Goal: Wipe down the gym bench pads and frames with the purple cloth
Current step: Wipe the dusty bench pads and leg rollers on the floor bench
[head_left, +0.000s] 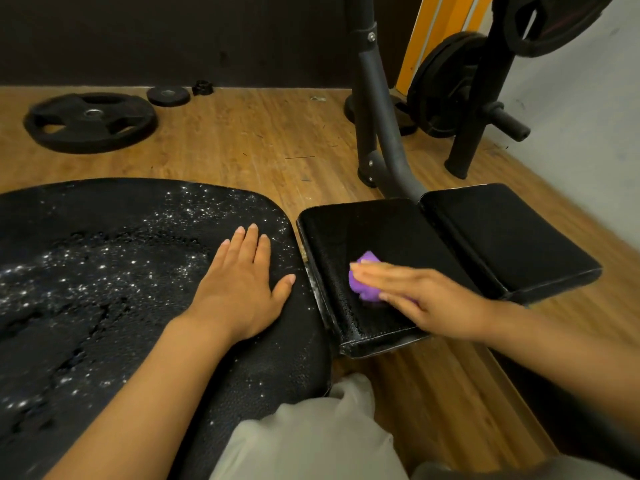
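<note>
From the head camera we look down on two black bench pads standing over a wooden floor (277, 140). The big pad (104, 289) fills the near left and is speckled with bright droplets. Our left hand (239, 282) lies flat on its right part, palm down, fingers straight and close together, thumb out to the side, holding nothing. Just right of it, across a narrow gap, sits the small pad (377, 233), and beyond that, further right, a second small pad (502, 230) touches it along one edge. Our right hand (426, 296) rests on the small pad with its fingers stretched out flat and pressed together, pushing the purple cloth (363, 282) down against the pad's surface; the cloth is bunched up and shows past the fingertips and below them, and the hand is a little blurred. A grey frame tube (374, 98) rises from behind the small pads toward the far wall. Far right of it a black rack (481, 109) carries a weight plate (440, 88), with another plate (554, 22) higher up at the picture's top edge. On the floor at the far left lies a large plate (90, 121), with a small plate (168, 95) beside it on the right. Pale trouser legs (311, 441) show at the near edge.
</note>
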